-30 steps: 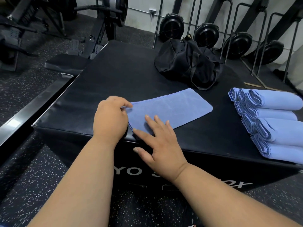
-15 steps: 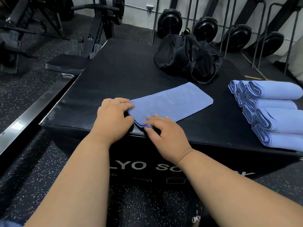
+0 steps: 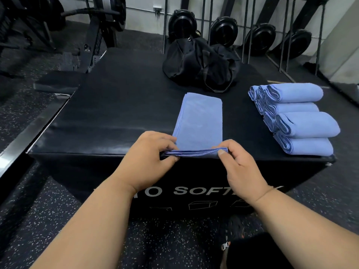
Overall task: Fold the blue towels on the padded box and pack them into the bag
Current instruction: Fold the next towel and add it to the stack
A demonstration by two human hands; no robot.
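Our left hand pinches the near left corner of the blue towel, thumb under the layered hem, fingers curled on top. Our right hand pinches the near right corner the same way. Both hands sit at the near edge of the padded box, level with each other, neither nearer than the other.

From the hands the towel runs straight away: a narrow folded strip, long axis pointing toward the black bag at the far side of the box. The far end lies flat; the near hem is lifted slightly.

We judge the next fold goes along that axis, near end carried forward over the far end.

A stack of folded towels sits to the right, well apart from the strip. Bag opening: cannot tell.
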